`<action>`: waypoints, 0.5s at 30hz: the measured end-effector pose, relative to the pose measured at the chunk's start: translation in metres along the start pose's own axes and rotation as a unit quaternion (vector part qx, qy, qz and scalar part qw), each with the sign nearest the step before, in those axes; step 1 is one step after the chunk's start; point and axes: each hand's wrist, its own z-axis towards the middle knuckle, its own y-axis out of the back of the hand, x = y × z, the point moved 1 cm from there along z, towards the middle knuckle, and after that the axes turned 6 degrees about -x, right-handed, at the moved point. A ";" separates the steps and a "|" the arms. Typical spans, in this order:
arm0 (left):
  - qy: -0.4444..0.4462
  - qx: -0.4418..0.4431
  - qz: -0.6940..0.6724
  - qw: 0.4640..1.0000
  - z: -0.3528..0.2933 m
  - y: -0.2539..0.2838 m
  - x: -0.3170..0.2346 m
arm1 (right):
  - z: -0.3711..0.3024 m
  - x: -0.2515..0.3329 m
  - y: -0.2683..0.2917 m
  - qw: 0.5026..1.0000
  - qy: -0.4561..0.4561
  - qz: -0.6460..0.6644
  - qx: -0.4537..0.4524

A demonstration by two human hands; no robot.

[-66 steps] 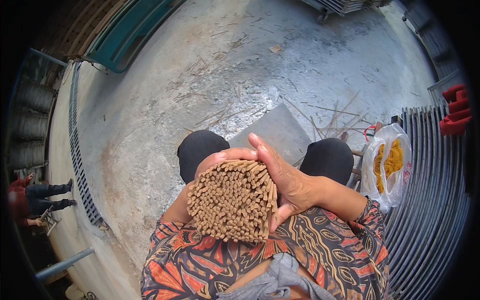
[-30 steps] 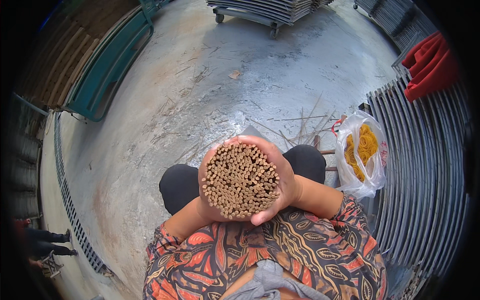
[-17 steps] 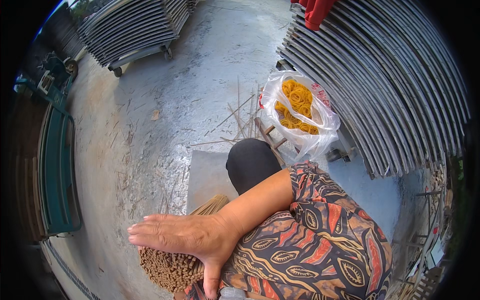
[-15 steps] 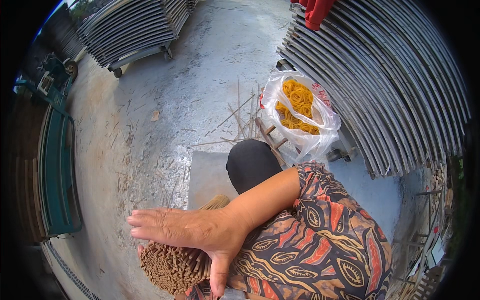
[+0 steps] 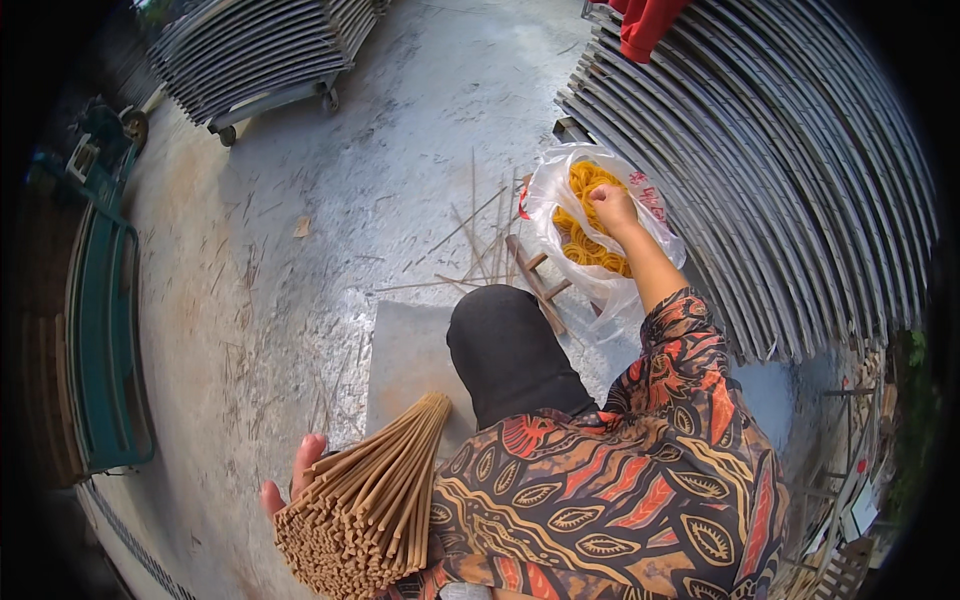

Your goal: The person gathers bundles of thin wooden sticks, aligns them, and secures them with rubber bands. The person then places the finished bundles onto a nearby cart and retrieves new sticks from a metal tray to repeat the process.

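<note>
A thick, fanned bundle of brown incense sticks stands upright at the lower left, its wide ends facing me and its narrow end resting by a grey board. My left hand wraps the bundle from its left side; only some fingertips show, the rest is hidden behind the sticks. Away to the upper right, my right hand reaches into a clear plastic bag, its fingers pinched together on yellow rubber bands. What exactly lies between those fingertips is hard to see.
The bag sits on a small wooden stool. Stacked drying racks fill the right, with a red cloth on top. Another wheeled rack stack stands far left, near a green cart. Loose sticks litter the concrete floor.
My right hand has left the top of the stick bundle and moved up and right into the bag of rubber bands. The left hand stays at the bundle, which now shows in full.
</note>
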 end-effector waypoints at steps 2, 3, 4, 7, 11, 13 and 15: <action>0.088 -0.043 -0.140 0.985 -0.002 0.001 0.001 | 0.003 -0.015 -0.011 0.999 0.010 -0.053 0.008; 0.103 -0.047 -0.172 0.978 -0.003 -0.001 0.000 | 0.004 -0.022 -0.014 0.997 0.012 -0.074 0.011; 0.059 -0.018 -0.128 0.990 -0.004 -0.007 -0.001 | 0.003 -0.029 -0.017 0.995 0.015 -0.096 0.014; 0.009 0.036 -0.116 0.993 0.004 -0.014 -0.004 | 0.003 -0.029 -0.013 0.993 0.022 -0.117 0.006; 0.039 0.027 -0.181 0.982 0.002 -0.015 -0.006 | 0.001 -0.033 -0.005 0.996 0.047 -0.073 0.004; 0.025 0.033 -0.172 0.984 0.004 -0.012 0.005 | -0.001 -0.029 0.002 0.999 0.030 0.026 -0.032; 0.013 0.042 -0.163 0.986 0.009 -0.006 0.015 | 0.002 -0.036 0.007 0.984 -0.057 0.164 -0.023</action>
